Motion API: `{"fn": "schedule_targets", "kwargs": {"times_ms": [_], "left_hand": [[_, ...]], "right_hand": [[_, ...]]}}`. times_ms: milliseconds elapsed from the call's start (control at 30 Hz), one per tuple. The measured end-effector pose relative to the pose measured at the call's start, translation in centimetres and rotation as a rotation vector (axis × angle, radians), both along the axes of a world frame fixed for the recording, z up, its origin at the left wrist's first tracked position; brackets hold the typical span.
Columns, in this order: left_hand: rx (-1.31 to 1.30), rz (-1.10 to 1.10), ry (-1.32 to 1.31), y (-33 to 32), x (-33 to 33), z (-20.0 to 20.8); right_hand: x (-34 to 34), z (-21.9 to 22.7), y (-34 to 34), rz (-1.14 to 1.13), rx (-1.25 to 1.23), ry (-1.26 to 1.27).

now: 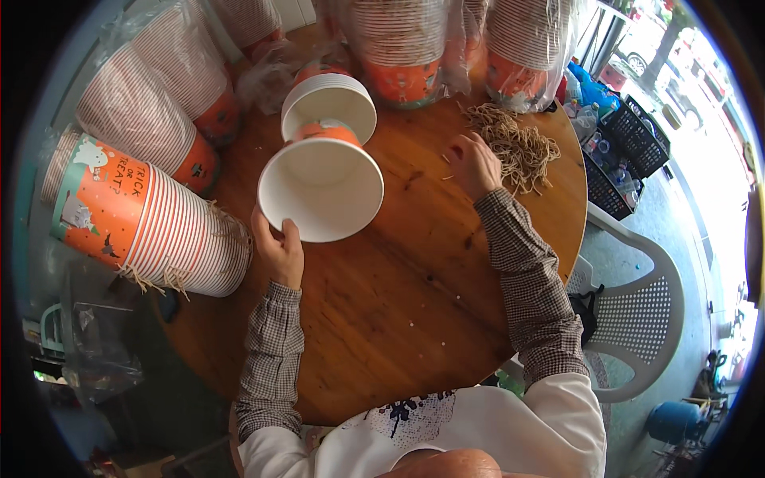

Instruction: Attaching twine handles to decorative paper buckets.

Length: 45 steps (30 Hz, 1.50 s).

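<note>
My left hand [279, 253] grips a round paper bucket [319, 195] by its near rim, thumb inside and fingers behind the wall. The bucket's white mouth tilts toward me, and a strip of its orange outside shows at the top. Just behind it another white-lined paper bucket [339, 103] lies on its side. My right hand [476, 166] hovers by a loose heap of tan cords [522, 147] at the far right of the table. Its fingers are curled together, and whatever they hold is too small to name.
Nested orange buckets [151, 219] lie at the left of the round wooden table [398, 319], tan cords sticking out between their rims. Plastic-wrapped bucket stacks [398, 56] line the far side. To the right are a white plastic chair [637, 311] and black crates [633, 143] holding bottles.
</note>
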<state>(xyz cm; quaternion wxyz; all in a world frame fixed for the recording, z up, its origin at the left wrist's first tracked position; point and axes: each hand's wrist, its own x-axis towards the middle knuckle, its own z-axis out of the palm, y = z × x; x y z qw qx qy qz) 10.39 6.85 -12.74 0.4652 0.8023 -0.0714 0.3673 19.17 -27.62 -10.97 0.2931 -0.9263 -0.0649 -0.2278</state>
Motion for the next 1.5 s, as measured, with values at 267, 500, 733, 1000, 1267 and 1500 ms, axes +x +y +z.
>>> {"fn": "schedule_targets", "kwargs": {"times_ms": [267,500,733,1000,1267,1500], "left_hand": [[0.136,0.088,0.021,-0.5,-2.8,0.7],[0.479,0.253,-0.325,-2.1,-4.8,1.8],[0.376,-0.508,-0.201,-9.7,-6.4,2.8],[-0.527,-0.657,0.704,-13.4,-3.2,1.1],[-0.402,-0.682,0.685,-13.1,-3.4,1.0],[-0.162,-0.478,0.460,-13.1,-4.2,0.5]], "right_hand": [[1.1,-2.0,-1.0,-0.002,-0.190,0.230],[0.2,0.2,-1.5,0.188,0.063,0.031],[1.1,-1.9,-2.3,0.055,-0.163,0.198],[-5.0,3.6,-0.1,0.723,0.094,0.429],[-7.3,4.2,1.4,0.838,0.145,0.569],[-7.3,3.7,2.2,0.771,0.196,0.538]]}}
